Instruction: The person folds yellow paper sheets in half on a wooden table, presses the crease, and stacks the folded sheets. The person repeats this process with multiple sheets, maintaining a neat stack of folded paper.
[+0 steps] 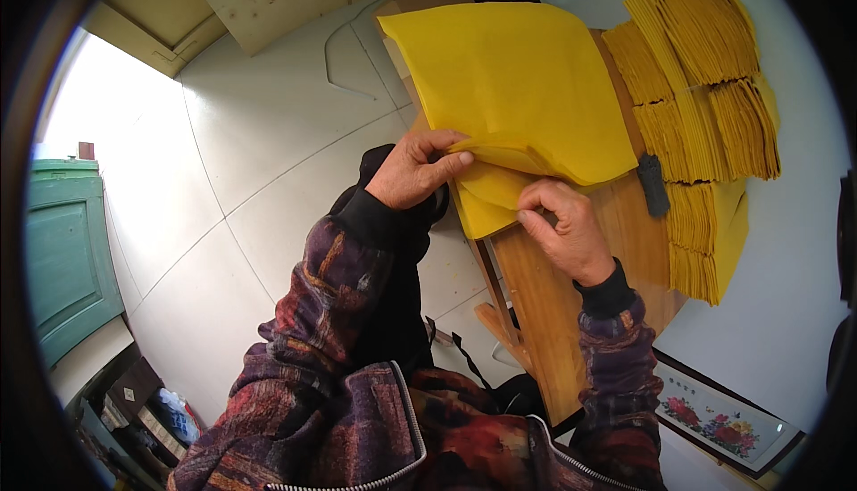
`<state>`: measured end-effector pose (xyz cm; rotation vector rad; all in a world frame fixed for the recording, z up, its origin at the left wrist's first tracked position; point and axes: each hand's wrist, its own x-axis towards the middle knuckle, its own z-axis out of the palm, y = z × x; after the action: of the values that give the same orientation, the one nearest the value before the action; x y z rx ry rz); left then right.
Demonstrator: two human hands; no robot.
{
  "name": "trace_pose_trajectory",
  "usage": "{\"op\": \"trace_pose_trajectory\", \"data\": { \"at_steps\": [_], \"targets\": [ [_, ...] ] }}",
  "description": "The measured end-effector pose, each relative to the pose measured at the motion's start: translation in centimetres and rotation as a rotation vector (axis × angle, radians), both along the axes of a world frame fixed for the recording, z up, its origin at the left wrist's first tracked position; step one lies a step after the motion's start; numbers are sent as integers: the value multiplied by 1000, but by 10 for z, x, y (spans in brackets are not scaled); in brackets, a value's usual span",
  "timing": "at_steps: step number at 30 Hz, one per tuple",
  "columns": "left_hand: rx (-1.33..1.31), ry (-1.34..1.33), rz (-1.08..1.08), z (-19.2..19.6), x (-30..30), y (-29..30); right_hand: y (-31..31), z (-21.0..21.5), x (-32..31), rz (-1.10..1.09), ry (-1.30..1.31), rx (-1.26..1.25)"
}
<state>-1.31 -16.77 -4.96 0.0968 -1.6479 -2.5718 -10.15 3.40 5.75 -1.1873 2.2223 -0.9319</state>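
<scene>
A stack of large yellow paper sheets (527,71) lies on a wooden table (553,303), its left part reaching over the table edge. My left hand (415,170) pinches the near left edge of the upper sheets between thumb and fingers, lifting it into a fold. Just right of it, my right hand (567,228) is closed at the near edge of the paper, thumb against the curled forefinger on a sheet's edge. How many sheets each hand holds cannot be seen.
Folded yellow paper bundles (696,125) are piled along the table's right side. Beside them lies a dark grey cloth-like piece (653,186). A framed flower picture (723,420) leans at the lower right. A green cabinet (76,259) stands at the left on the tiled floor (259,161).
</scene>
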Motion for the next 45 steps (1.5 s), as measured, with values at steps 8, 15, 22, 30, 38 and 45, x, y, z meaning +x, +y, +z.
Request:
{"op": "trace_pose_trajectory", "data": {
  "at_steps": [8,15,22,30,38,45],
  "targets": [
    [-14,-33,-22,4,1,-3,-15,4,7,-53,495,-145],
    [-136,-23,-44,7,4,-6,-21,6,7,-150,647,-205],
    [-182,-71,30,10,1,0,-17,6,9,-200,613,-188],
    [-247,-9,73,6,1,-1,-4,-10,3,-171,531,-40],
    [-206,95,114,-1,-4,4,-3,-25,-2,-126,796,-54],
    [-10,146,172,-1,-3,13,28,-9,11,-210,874,-89]
  ]
}}
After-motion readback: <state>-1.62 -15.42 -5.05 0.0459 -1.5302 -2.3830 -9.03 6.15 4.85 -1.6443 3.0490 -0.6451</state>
